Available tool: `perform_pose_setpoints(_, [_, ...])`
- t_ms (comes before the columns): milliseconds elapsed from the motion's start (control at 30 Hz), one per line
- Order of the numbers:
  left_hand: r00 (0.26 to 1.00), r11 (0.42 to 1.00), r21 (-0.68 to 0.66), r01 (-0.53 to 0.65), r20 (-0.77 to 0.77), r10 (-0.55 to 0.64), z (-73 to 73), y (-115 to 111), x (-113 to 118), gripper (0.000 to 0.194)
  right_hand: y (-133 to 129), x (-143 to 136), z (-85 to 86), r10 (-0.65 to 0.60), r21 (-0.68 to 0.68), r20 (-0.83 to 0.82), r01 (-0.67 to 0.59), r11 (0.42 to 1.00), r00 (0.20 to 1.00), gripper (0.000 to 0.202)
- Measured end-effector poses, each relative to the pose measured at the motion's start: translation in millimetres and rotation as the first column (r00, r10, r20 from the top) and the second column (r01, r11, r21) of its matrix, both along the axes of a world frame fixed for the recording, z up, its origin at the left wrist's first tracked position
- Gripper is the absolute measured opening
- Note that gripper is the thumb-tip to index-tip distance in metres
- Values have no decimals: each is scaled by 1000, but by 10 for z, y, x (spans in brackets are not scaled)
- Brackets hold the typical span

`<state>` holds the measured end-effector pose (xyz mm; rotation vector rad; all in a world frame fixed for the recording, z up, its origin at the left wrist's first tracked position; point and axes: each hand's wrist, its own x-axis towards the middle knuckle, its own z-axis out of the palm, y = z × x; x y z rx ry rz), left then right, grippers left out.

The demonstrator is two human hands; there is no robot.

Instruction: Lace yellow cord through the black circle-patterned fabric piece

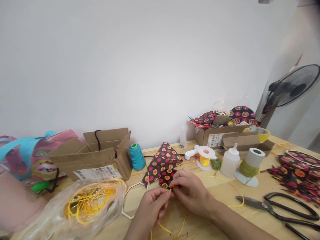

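A dark fabric piece (pixel 163 156) with a pink and yellow round print lies folded on the table before me. At its lower edge my left hand (pixel 156 203) is closed in a pinch on a yellow cord (pixel 165 229), whose ends trail down toward me. My right hand (pixel 188 190) is closed on the fabric's lower edge, close to the left fingertips. Exactly how cord and fabric meet is hidden by the fingers. A white octagonal frame (pixel 128 215) lies left of my hands, partly behind the left one.
Black-handled scissors (pixel 268 206) and fabric scraps (pixel 297 173) lie right. Behind are a squeeze bottle (pixel 230 161), a green cord spool (pixel 250 168), a yellow spool (pixel 205 160), a teal thread cone (pixel 137 158) and a cardboard box (pixel 100 160). A plastic bag (pixel 57 211) holds yellow cord.
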<state>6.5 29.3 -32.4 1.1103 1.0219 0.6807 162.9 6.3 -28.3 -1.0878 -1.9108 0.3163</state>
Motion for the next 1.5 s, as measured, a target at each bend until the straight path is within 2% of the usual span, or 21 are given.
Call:
perform_pose_setpoints(100, [999, 1000, 3, -10, 43, 10, 14, 5, -23, 29, -73, -20, 65, 19, -50, -64, -23, 998, 998, 15])
perform_pose_setpoints(167, [997, 1000, 4, -13, 79, 13, 26, 1, -33, 27, -131, -53, 99, 13, -140, -28, -17, 990, 1000, 8])
perform_pose_setpoints(267, [991, 1000, 0, -18, 131, 18, 51, -13, -34, 25, -205, -130, 132, 17, -290, 64, 2, 957, 998, 18])
perform_pose_setpoints(433, [986, 996, -60, -71, 147, 79, 96, -39, -23, 21, -252, -263, 144, 19, -382, 147, 39, 923, 989, 16])
perform_pose_setpoints(500, [982, 991, -83, -101, 150, 112, 107, -44, -19, 23, -250, -288, 126, 16, -386, 142, 41, 921, 990, 10])
perform_pose_setpoints(633, [977, 987, -100, -125, 160, 139, 101, -33, -27, 28, -215, -261, 61, 2, -356, 109, 37, 934, 994, 11])
perform_pose_setpoints(800, [980, 991, -108, -82, 170, 100, 70, -1, -63, 34, -143, -168, 3, -119, -339, 78, 139, 930, 990, 19])
perform_pose_setpoints(933, [988, 992, -119, -39, 142, 55, 67, -7, -70, 37, -122, -134, -3, -154, -353, 55, 163, 921, 987, 24])
perform_pose_setpoints(1167, [1000, 1000, -4, 0, -8, 0, 108, -37, -31, 41, -106, -124, -24, -176, -354, 58, 185, 917, 983, 28])
perform_pose_setpoints(1300, [1000, 1000, -6, 29, -4, -29, 102, -33, -28, 40, -98, -114, -58, -168, -363, 47, 173, 915, 985, 30])
perform_pose_setpoints(1500, [1000, 999, 39, -11, 19, 11, 39, -16, -52, 36, -98, -121, -63, -187, -407, 24, 180, 895, 982, 30])
